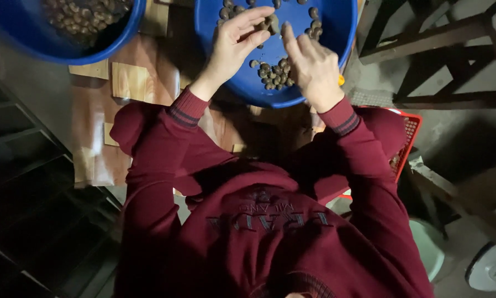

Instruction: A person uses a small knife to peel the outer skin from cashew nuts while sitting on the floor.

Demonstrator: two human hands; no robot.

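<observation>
Left bowl (124,30): round, blue, smooth plastic; cut off by the top edge; filled with small brownish nuts (85,16), blurred, too many to count.
Boards (132,83): pale wood, flat and square-edged, lying on a glossy brown wooden surface below the two bowls.
Left hand (234,47): over the near-left part of the right bowl, palm turned up; thumb and fingers curled loosely, tips pinching a small brown nut (270,24) at the bowl's centre.
Right bowl (328,38): round, blue, smooth plastic, second of two bowls; inside, a cluster of small round brown nuts (274,76) near the front rim, more scattered along the far side; exact count not readable.
Right hand (313,69): back of hand up, resting over the bowl's near-right rim; forefinger stretched toward the pinched nut, just beside the left fingertips; other fingers bent; grip on anything not discernible.
Sleeves (170,143): dark red knit, ribbed cuffs with darker stripes, two.
Basket (408,143): red plastic mesh, one, partly hidden behind the right arm.
Frame (441,49): dark angular bars, upper right, on a grey floor.
</observation>
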